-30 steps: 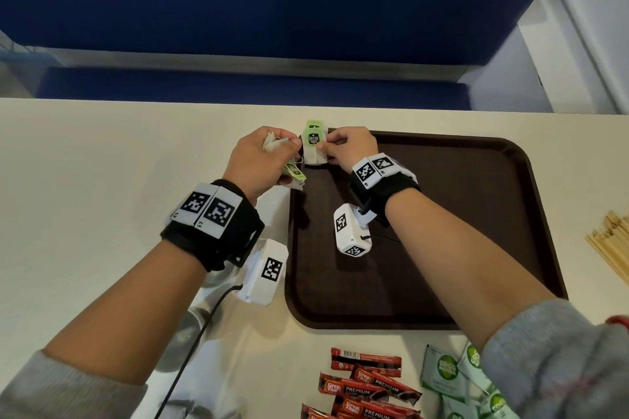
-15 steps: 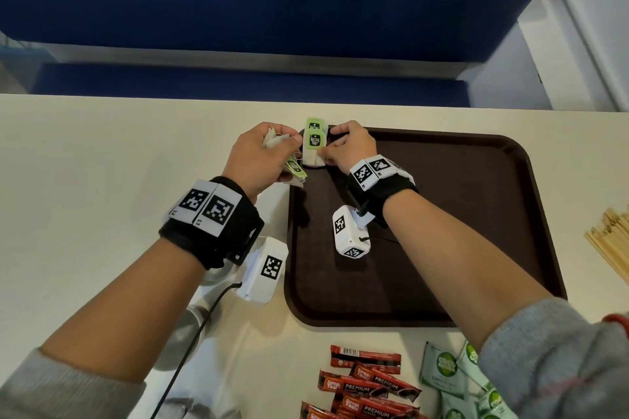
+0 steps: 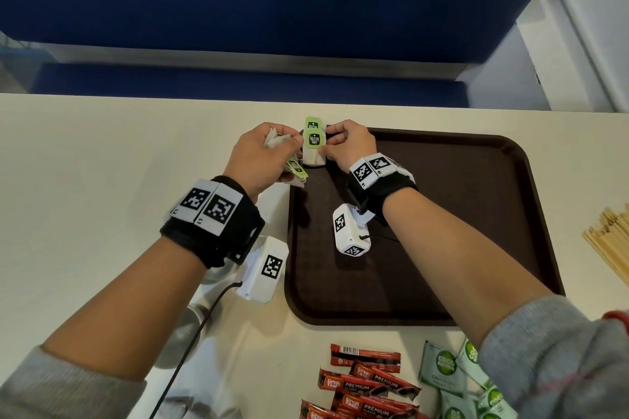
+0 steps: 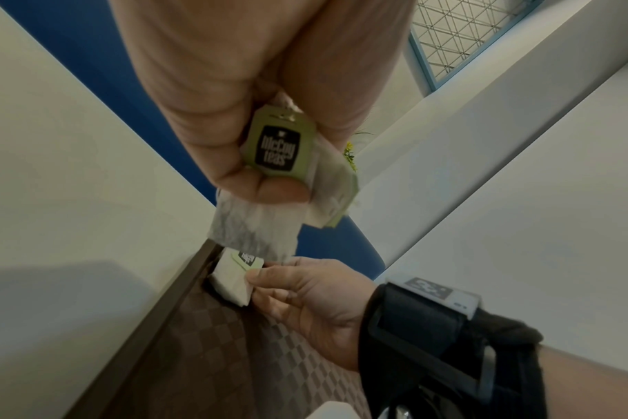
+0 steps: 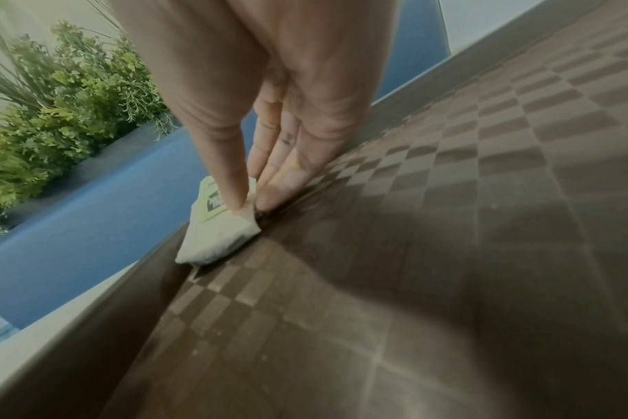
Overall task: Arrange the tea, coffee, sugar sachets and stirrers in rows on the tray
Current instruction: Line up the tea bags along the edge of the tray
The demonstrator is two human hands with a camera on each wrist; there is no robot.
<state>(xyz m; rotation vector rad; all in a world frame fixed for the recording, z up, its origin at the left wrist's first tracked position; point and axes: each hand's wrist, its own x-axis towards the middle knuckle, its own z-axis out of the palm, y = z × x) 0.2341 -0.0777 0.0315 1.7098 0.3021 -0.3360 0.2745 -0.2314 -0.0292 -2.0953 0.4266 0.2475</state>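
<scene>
Cream table (image 3: 102, 180): right hand (image 3: 347, 143) pinches tea bag (image 3: 313, 155) at tray (image 3: 476, 214) corner; left hand (image 3: 262, 160) clutches spare tea bags (image 4: 269, 221).

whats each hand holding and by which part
Left hand grips spare tea bags by their tops; right hand pinches the tray's tea bag at its tag end.

Your head camera looks forward and down from above onto the counter (image 3: 102, 180) and the tray (image 3: 476, 214). Your left wrist camera peers close along the fingers, up toward the wall. Your right wrist camera skims low over the tray. All three share the tray's far left corner.
</scene>
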